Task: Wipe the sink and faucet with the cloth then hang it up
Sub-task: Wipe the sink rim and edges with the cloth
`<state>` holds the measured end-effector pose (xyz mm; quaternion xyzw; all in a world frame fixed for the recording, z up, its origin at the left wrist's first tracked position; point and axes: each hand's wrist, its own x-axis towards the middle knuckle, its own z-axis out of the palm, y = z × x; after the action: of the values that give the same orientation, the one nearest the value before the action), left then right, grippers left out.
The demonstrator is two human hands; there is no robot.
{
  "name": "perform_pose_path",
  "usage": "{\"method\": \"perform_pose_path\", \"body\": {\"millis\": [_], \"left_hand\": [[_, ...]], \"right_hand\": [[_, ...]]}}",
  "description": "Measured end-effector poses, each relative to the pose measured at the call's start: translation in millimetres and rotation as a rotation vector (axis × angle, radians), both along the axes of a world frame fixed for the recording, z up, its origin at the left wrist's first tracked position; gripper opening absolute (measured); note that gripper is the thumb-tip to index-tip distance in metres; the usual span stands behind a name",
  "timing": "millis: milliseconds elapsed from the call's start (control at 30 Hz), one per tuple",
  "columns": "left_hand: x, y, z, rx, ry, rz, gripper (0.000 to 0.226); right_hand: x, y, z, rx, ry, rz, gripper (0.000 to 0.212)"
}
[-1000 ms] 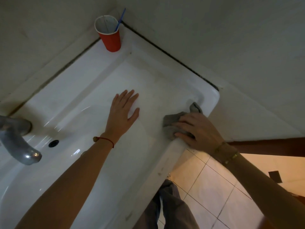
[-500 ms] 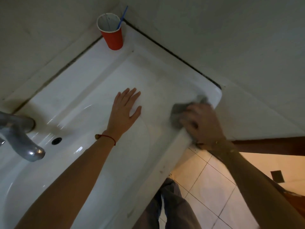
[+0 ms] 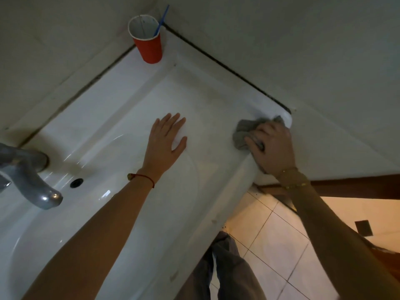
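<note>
the grey cloth (image 3: pixel 245 132) sits bunched at the right of the frame, on the sink's (image 3: pixel 121 118) front right corner, and the right hand (image 3: pixel 271 146) is on top of it, fingers curled over the wad and pressing it down onto the rim. a moment back that hand and cloth were lower along the front edge; now they've slid up toward the wall, so the cloth's far fold nearly touches the rounded corner where the rim meets the tiles. that's the wipe travelling along the edge, and it looks as if this stretch of rim is about finished.

the left hand (image 3: pixel 166 140) is in the middle of the frame, flat on the sink's deck, fingers straight and slightly spread, gripping nothing, just bracing. it hasn't shifted at all over the last second. a red thread bracelet (image 3: pixel 142 177) shows at that wrist, gold ones (image 3: pixel 293 177) at the other.

out at the left edge, the grey faucet (image 3: pixel 32 180) hangs over the basin, with the overflow hole (image 3: pixel 76 182) just right of it, well apart from the cloth. judging by where the cloth is, the faucet and the basin side are yet to come, and the hanging up after that; no hook or rail is in view.

upper centre, a red cup (image 3: pixel 149 45) stands in the back corner of the deck with a blue toothbrush (image 3: pixel 161 21) leaning in it. it will be in the way if the wipe runs along the back ledge. bottom right: pale floor tiles (image 3: pixel 279 245) and grey trouser legs.
</note>
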<state>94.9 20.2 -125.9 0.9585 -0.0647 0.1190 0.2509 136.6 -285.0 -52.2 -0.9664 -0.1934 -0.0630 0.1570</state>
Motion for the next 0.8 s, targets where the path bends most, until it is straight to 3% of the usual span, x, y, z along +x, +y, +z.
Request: {"method": "perform_pose_path", "body": {"millis": [67,200,300,433,533,600,700,800], "left_hand": [[0,0,0,-0.002,0.004,-0.001,0.048],[0,1,0,0.001,0.02,-0.009,0.049],[-1,0,1,0.009,0.032,-0.008,0.049],[0,0,2,-0.004,0.032,0.003,0.049],[0,-2,5,-0.016,0.039,0.014,0.048],[0,-4,6,-0.016,0.04,0.019,0.048],[-1,-5,9,-0.017,0.061,0.014,0.049],[-1,-6,13,-0.015,0.067,0.015,0.049]], "right_hand": [[-29,15,0,0.003,0.065,0.032,0.032],[-105,34,0,0.049,0.143,0.326,0.03],[-78,20,-3,0.002,0.105,0.468,0.034],[-1,-14,-3,-0.008,0.015,0.232,0.035],[5,-11,-7,0.01,-0.004,0.071,0.034],[-19,2,-7,0.032,0.041,0.119,0.033],[-53,8,-9,0.058,0.081,0.376,0.036],[-25,-7,-6,0.012,0.071,0.487,0.039]]}}
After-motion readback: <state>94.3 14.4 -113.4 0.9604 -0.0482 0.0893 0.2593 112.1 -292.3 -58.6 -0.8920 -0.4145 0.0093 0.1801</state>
